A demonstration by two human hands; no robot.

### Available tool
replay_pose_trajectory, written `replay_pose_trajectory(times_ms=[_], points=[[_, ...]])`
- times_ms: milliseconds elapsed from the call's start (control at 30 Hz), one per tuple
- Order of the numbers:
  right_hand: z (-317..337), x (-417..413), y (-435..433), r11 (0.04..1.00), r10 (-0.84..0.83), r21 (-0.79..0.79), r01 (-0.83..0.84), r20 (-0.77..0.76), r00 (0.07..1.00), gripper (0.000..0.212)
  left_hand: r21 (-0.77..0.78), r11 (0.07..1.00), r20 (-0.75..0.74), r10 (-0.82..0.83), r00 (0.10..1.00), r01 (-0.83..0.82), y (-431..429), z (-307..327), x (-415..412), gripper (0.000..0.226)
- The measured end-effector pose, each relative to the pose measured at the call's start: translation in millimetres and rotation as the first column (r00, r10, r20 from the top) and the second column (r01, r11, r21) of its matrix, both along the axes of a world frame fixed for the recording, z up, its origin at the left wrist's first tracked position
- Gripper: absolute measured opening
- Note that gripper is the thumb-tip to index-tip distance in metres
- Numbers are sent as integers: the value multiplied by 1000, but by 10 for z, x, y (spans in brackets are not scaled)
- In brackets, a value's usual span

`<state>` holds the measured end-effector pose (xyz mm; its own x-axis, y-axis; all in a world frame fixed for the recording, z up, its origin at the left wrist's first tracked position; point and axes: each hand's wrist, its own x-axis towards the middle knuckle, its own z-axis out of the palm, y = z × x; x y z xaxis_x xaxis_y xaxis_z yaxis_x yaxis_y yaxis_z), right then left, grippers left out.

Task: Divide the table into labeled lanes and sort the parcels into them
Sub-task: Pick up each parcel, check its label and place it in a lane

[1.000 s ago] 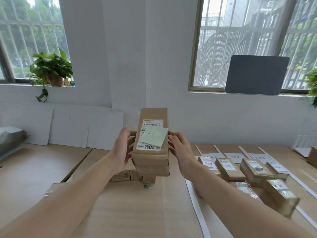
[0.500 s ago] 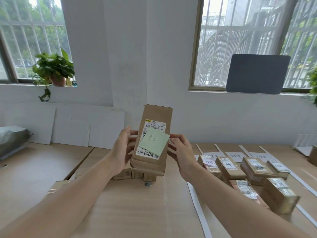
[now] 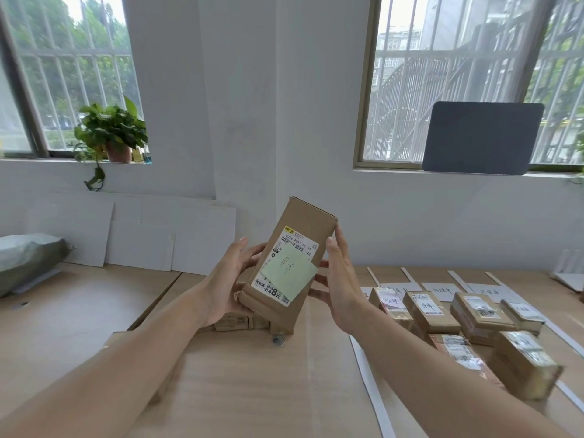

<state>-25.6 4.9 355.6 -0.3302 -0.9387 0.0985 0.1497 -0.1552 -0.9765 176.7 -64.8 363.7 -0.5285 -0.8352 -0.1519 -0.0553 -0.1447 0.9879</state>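
**Parcel up for a label check**

We hold the parcel (image 3: 295, 245) tilted in the air over the bench (image 3: 246, 390), left of the white lane strips (image 3: 374, 406). Our left hand (image 3: 227, 279) curls its fingers (image 3: 254, 249) round the lower edge & carries it. Our right hand (image 3: 341, 279) lays straight fingers (image 3: 336, 233) vs the right side, just steadying. The face w/ the green note (image 3: 289, 271) is turned to us, prob. to read it & pick a lane. Sorted parcels (image 3: 429, 311) sit by paper labels (image 3: 441, 290).

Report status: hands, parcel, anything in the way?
Left hand grips parcel, tilted, above table. Right hand flat against its side. Other parcels lie at right, nothing blocking.
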Motion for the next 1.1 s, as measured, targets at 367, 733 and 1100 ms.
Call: replay_pose_trajectory(times_ms=[367,733,1100], points=[[-262,-9,64,997,4,75,-2,-24,1000,38,16,997,53,75,996,-76,-11,-235,9,71],[-496,-102,189,992,-2,129,1,4,1000,38,79,993,22,84,996,-86,139,-459,-125,71],[-679,-327,380,956,-183,247,159,78,980,32,118,993,54,5,999,-11,98,-739,-522,73]])
